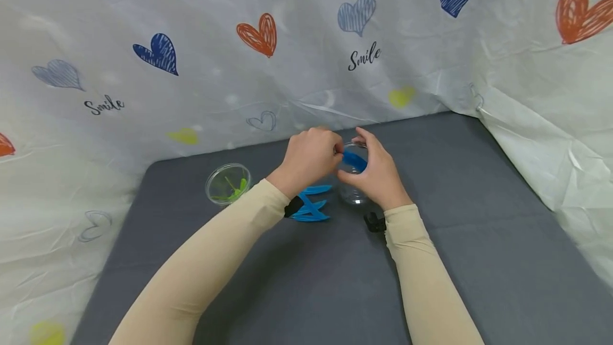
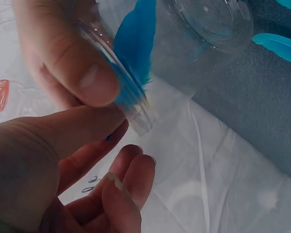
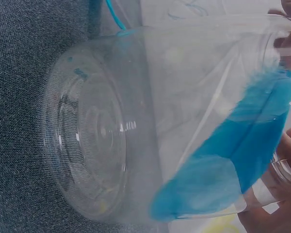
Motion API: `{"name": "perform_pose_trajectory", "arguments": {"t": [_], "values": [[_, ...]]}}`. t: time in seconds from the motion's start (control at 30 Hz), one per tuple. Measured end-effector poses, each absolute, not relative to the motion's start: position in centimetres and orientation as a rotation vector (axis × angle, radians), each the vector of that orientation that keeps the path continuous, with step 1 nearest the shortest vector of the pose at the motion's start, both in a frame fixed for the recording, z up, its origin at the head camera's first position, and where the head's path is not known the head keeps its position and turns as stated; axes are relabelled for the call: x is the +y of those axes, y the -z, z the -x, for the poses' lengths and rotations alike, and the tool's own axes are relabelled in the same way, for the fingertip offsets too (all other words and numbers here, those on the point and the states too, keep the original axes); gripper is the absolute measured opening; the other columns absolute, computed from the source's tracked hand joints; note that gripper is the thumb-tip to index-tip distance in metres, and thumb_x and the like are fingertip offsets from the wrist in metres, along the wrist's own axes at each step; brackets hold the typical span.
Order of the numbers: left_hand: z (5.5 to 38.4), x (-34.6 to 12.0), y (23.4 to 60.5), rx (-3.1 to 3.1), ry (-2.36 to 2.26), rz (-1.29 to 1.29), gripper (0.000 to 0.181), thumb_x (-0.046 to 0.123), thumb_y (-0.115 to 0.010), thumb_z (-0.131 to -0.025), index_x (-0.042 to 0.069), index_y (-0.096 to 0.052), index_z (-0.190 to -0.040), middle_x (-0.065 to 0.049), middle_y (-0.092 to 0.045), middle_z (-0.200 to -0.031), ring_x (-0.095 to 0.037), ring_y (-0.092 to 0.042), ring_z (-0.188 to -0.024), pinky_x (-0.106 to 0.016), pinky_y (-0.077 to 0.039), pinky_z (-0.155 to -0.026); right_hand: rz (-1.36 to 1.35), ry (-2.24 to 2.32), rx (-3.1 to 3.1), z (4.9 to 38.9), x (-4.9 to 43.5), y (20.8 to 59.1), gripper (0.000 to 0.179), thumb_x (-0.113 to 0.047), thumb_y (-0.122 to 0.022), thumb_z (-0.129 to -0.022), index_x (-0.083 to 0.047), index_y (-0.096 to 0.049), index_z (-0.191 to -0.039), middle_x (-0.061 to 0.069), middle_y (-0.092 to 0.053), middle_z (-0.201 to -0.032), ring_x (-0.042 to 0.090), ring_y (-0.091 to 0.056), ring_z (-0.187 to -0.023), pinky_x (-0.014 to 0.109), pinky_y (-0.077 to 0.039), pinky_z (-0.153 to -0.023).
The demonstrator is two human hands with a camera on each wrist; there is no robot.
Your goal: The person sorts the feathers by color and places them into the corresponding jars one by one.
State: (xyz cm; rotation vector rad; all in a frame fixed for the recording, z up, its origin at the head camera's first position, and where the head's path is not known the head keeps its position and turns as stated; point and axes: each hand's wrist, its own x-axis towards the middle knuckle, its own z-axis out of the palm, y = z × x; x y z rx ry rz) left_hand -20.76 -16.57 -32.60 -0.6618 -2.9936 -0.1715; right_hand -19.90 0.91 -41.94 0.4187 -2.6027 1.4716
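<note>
In the head view my right hand (image 1: 375,172) grips a clear plastic jar (image 1: 353,196) near its rim, fingers and thumb round either side. My left hand (image 1: 313,156) is at the jar's mouth and pinches the quill end of a blue feather (image 1: 355,161). The vane slants down inside the jar, as the right wrist view shows of the feather (image 3: 233,145) through the transparent wall (image 3: 184,63). In the left wrist view the left thumb (image 2: 82,124) meets the rim, where the pinched end is partly hidden; the other fingers are loosely bent.
Several blue feathers (image 1: 311,216) lie on the dark grey tabletop (image 1: 306,281), beside and partly behind the left wrist. Further left stands a round clear container (image 1: 207,188) with green pieces (image 1: 237,190) in it. A white sheet with printed hearts (image 1: 258,33) hangs behind the table.
</note>
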Motion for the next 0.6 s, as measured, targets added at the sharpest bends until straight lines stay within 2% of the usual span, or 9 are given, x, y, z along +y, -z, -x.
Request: {"name": "perform_pose_trajectory", "arguments": {"t": [0.17,0.4,0.6], "values": [[21.4,-16.4,32.7,-3.046,0.180,0.693,0.013,0.026,-0.072,-0.104,0.020,-0.084,-0.106,-0.003,-0.071,-0.103,-0.019,-0.067,-0.082,-0.038,-0.060,-0.064,-0.427,-1.477,-2.593,20.0,0.8,41.9,0.103,-0.040,-0.089,-0.089,-0.018,-0.030,-0.170,0.007,-0.054,-0.160,0.031,-0.050,-0.150,0.056,-0.045,-0.123],[21.6,-18.0,31.8,-3.039,0.222,0.629,0.029,0.038,-0.075,-0.103,0.022,-0.078,-0.127,-0.004,-0.072,-0.121,-0.021,-0.071,-0.090,-0.041,-0.062,-0.071,-0.434,-1.494,-2.571,19.9,0.5,41.9,0.104,-0.047,-0.090,-0.088,-0.020,-0.031,-0.170,0.007,-0.055,-0.159,0.031,-0.051,-0.149,0.057,-0.045,-0.122],[21.7,-20.7,31.8,-3.048,0.272,0.506,0.032,0.035,-0.073,-0.105,0.018,-0.075,-0.131,-0.005,-0.071,-0.121,-0.023,-0.072,-0.096,-0.044,-0.063,-0.080,-0.399,-1.499,-2.571,19.8,0.8,42.1,0.106,-0.051,-0.091,-0.086,-0.022,-0.032,-0.169,0.005,-0.056,-0.158,0.030,-0.052,-0.149,0.058,-0.045,-0.121]]}}
